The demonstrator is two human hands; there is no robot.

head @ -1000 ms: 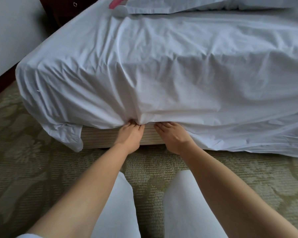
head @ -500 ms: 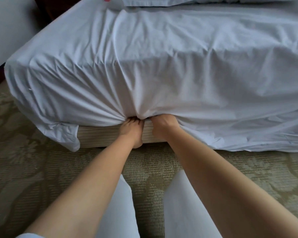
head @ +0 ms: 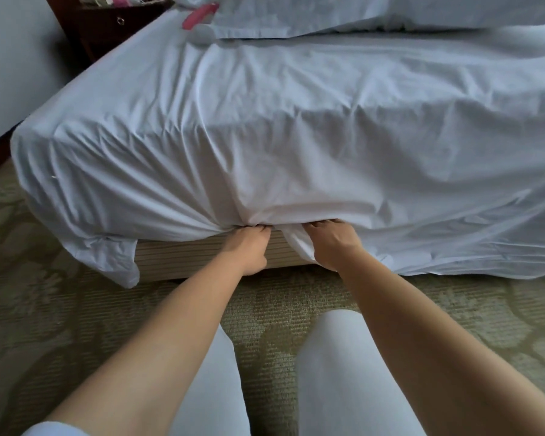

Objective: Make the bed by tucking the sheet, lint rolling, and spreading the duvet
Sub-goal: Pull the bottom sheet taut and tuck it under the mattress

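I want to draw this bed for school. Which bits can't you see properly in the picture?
Head view, the only one:
- Fingertips of the left hand and right hand: hidden under the crinkled white cotton sheet.
- Pink plastic lint roller: its far end is hidden by the white pillow.
- Dark wooden nightstand: cut off by the top edge; the things on it are too small to name.
- The bed's right side: cut off by the right edge.

I read the sheet (head: 296, 127) as thin woven cloth, white, matt and heavily creased, bunched into tight folds at the mattress edge. The bed base (head: 183, 253) below it shows a ribbed, matt beige covering. The carpet (head: 44, 325) is coarse looped pile, matt, with a tonal leaf pattern. The nightstand (head: 114, 29) looks like dark wood. The lint roller handle (head: 199, 15) appears smooth pink plastic.
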